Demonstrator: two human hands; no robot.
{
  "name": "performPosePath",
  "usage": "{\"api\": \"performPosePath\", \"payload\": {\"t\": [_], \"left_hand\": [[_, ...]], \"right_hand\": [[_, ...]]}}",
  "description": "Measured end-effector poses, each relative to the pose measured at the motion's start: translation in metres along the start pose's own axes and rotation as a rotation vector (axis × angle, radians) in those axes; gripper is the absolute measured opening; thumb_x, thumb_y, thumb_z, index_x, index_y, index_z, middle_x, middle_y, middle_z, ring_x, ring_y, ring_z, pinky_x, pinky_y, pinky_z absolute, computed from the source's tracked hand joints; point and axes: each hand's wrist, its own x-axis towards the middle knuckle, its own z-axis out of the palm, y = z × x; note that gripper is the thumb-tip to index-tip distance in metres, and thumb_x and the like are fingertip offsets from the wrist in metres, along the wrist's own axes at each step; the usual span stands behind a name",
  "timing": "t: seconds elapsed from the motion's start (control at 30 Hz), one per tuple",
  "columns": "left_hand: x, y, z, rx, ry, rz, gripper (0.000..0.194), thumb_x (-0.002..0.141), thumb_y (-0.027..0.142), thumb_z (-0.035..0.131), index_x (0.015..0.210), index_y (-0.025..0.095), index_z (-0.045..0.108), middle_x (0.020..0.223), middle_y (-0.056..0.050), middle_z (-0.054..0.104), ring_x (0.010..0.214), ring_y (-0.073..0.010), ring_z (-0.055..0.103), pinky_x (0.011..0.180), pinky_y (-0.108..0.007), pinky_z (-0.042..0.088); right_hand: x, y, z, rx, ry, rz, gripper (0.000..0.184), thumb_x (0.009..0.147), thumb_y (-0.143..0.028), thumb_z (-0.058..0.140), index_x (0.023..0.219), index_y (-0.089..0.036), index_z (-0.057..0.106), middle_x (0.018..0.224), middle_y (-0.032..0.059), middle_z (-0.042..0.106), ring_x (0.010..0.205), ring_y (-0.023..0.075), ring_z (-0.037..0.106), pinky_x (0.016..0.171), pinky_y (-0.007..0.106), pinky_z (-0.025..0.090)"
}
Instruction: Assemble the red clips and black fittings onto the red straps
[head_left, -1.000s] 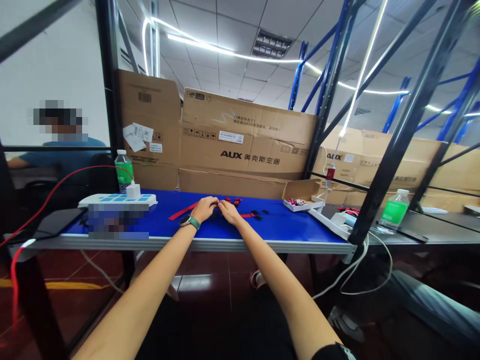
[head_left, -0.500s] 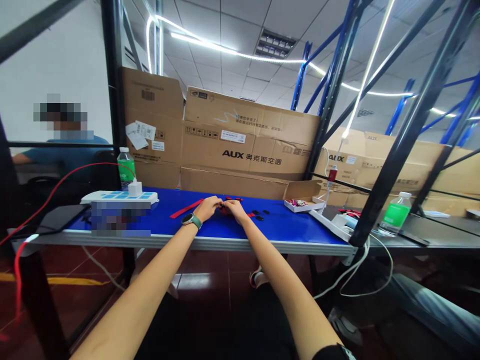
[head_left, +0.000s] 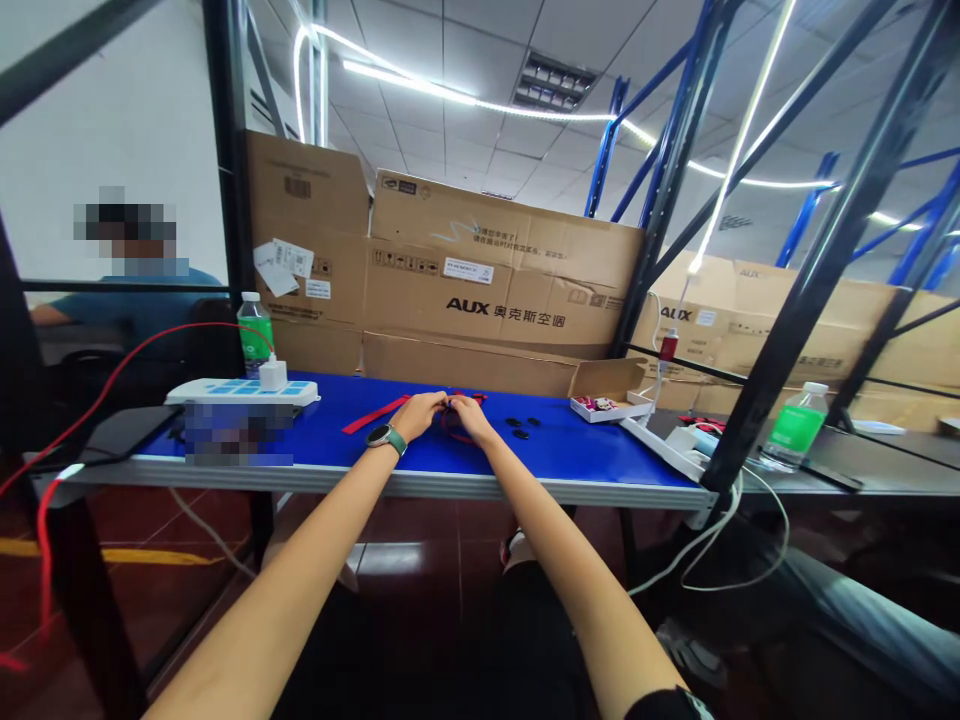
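Between hands (head_left: 422, 413), red strap (head_left: 456, 436), AUX cardboard (head_left: 506, 285) behind

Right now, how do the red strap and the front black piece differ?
The red strap looks long and narrow; the front black piece is short and compact. The strap lies by the left hand, the black piece to the right of the right hand. Both rest on the blue table.
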Motion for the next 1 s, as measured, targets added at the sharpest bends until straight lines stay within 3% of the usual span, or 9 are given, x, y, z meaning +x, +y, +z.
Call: {"api": "performPosePath", "payload": {"t": [0.07, 0.17, 0.27, 0.37, 0.5, 0.73, 1.0], "left_hand": [[0.001, -0.002, 0.0, 0.004, 0.022, -0.002, 0.018, 0.09, 0.013, 0.051, 0.093, 0.021, 0.066, 0.095, -0.006, 0.073, 0.091, -0.0201, 0.067, 0.083, -0.028, 0.048], [0.001, -0.005, 0.001, -0.014, 0.075, -0.043, 0.013, 0.089, 0.015, 0.054, 0.095, 0.02, 0.065, 0.093, -0.006, 0.073, 0.089, -0.0202, 0.067, 0.082, -0.029, 0.049], [0.002, -0.006, 0.001, -0.027, 0.103, -0.08, 0.012, 0.09, 0.015, 0.054, 0.095, 0.02, 0.063, 0.088, -0.005, 0.072, 0.084, -0.019, 0.066, 0.079, -0.028, 0.049], [0.002, -0.008, 0.001, -0.031, 0.11, -0.087, 0.012, 0.091, 0.016, 0.052, 0.094, 0.02, 0.063, 0.086, -0.004, 0.071, 0.082, -0.0184, 0.065, 0.077, -0.028, 0.048], [0.002, -0.007, 0.0, -0.056, 0.131, -0.074, 0.012, 0.091, 0.019, 0.051, 0.093, 0.02, 0.062, 0.088, -0.004, 0.071, 0.084, -0.0192, 0.065, 0.079, -0.029, 0.048], [0.0, -0.002, -0.004, -0.114, 0.09, -0.086, 0.014, 0.091, 0.02, 0.051, 0.096, 0.021, 0.063, 0.089, -0.004, 0.072, 0.086, -0.0184, 0.066, 0.08, -0.028, 0.049], [0.002, -0.006, -0.006, -0.022, 0.213, -0.065, 0.013, 0.086, 0.019, 0.06, 0.084, 0.018, 0.073, 0.089, -0.007, 0.074, 0.083, -0.0197, 0.066, 0.082, -0.03, 0.051]], "right_hand": [[0.0, 0.001, 0.002, -0.009, -0.049, -0.032, 0.033, 0.091, -0.015, 0.04, 0.103, -0.018, 0.071, 0.103, 0.0057, 0.074, 0.101, 0.0175, 0.068, 0.094, 0.031, 0.053], [0.0, 0.005, 0.003, -0.042, 0.03, 0.012, 0.035, 0.088, -0.01, 0.043, 0.113, -0.018, 0.066, 0.116, 0.0075, 0.071, 0.11, 0.0171, 0.065, 0.098, 0.032, 0.051], [-0.002, 0.009, 0.003, -0.058, 0.084, 0.068, 0.033, 0.09, -0.011, 0.044, 0.118, -0.019, 0.06, 0.107, 0.006, 0.072, 0.095, 0.0163, 0.069, 0.086, 0.03, 0.055], [-0.004, 0.009, 0.002, -0.049, 0.073, 0.061, 0.022, 0.089, -0.013, 0.049, 0.105, -0.021, 0.062, 0.094, 0.0019, 0.073, 0.084, 0.0159, 0.07, 0.081, 0.029, 0.056], [-0.007, 0.001, -0.001, -0.102, 0.07, -0.025, 0.018, 0.084, -0.011, 0.055, 0.093, -0.021, 0.068, 0.091, 0.0018, 0.075, 0.087, 0.0172, 0.071, 0.083, 0.027, 0.054], [-0.014, -0.019, -0.01, -0.215, 0.045, -0.118, 0.023, 0.086, -0.01, 0.055, 0.091, -0.02, 0.075, 0.093, 0.0043, 0.078, 0.088, 0.0199, 0.072, 0.085, 0.028, 0.053], [-0.013, -0.02, -0.006, 0.05, 0.113, -0.088, 0.01, 0.084, -0.021, 0.057, 0.093, -0.02, 0.063, 0.083, 0.0018, 0.075, 0.078, 0.0174, 0.073, 0.074, 0.026, 0.055]]}}
